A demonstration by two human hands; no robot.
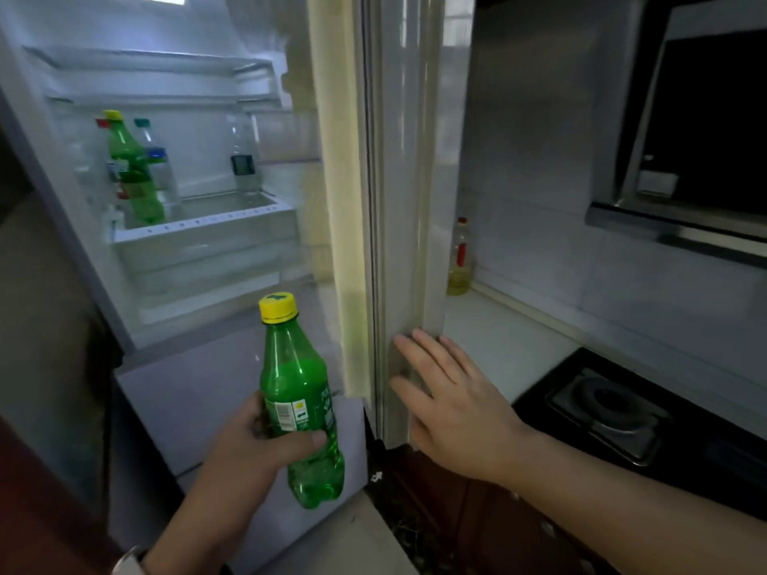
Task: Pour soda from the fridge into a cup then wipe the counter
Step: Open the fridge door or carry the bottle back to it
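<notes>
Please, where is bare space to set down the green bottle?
The counter is bare between the oil bottle, the fridge door and the black stove. The fridge shelf is crowded with bottles on its left end, free in the middle.

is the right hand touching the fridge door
Touching. The head view shows the right hand laid flat against the fridge door near its lower corner, with no gap visible.

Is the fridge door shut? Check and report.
No: the fridge door stands open, with the right hand flat against its edge and shelves showing inside.
</notes>
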